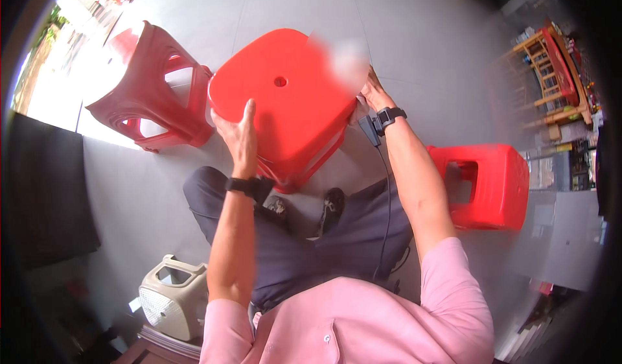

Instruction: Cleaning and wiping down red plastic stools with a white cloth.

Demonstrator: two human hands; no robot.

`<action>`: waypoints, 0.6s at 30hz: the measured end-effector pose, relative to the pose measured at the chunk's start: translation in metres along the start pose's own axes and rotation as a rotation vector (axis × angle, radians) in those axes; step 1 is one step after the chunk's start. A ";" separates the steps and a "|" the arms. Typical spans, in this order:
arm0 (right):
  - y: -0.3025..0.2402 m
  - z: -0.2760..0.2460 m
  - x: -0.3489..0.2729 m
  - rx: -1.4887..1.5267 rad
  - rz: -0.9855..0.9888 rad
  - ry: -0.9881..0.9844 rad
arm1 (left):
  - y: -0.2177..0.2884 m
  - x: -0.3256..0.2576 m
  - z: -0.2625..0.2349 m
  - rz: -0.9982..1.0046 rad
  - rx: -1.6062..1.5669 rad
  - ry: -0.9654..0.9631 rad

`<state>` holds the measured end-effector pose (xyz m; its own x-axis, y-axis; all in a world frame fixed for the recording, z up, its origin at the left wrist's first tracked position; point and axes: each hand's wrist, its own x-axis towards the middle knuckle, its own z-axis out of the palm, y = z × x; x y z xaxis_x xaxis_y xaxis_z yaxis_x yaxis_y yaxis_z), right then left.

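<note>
A red plastic stool point(285, 66) stands in front of me, its rounded seat with a small centre hole turned up toward me. My left hand point(236, 137) grips the near left edge of that seat, thumb on top and fingers curled under the rim, where they are hidden. At the right edge, my right hand point(371, 95) holds the stool's side; most of its fingers are out of sight. A whitish blurred patch point(348, 64) covers the seat's far right corner beside this hand, and what it is I cannot make out. Both wrists wear black straps.
Another red stool point(152, 88) lies tipped at the left. One more red stool point(495, 186) lies on its side at the right. A beige stool point(172, 299) is at lower left. A wooden rack point(551, 72) stands far right. A black cable point(387, 208) hangs from my right wrist.
</note>
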<state>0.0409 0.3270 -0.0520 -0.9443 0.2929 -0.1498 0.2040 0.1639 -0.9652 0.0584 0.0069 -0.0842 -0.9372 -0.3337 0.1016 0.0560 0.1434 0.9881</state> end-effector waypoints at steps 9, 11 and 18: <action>0.010 0.018 -0.066 0.013 0.118 0.417 | 0.042 0.097 0.010 -0.148 0.036 -0.586; 0.023 0.041 -0.090 0.213 -0.029 0.561 | 0.041 0.106 0.000 -0.152 0.087 -0.646; 0.152 0.013 -0.108 0.338 0.248 0.704 | 0.050 0.061 0.034 0.746 0.764 -0.514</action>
<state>0.1703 0.3084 -0.1848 -0.4761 0.8244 -0.3060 0.1903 -0.2432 -0.9511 -0.0074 0.0251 -0.0329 -0.7983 0.4570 0.3922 0.5906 0.7217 0.3612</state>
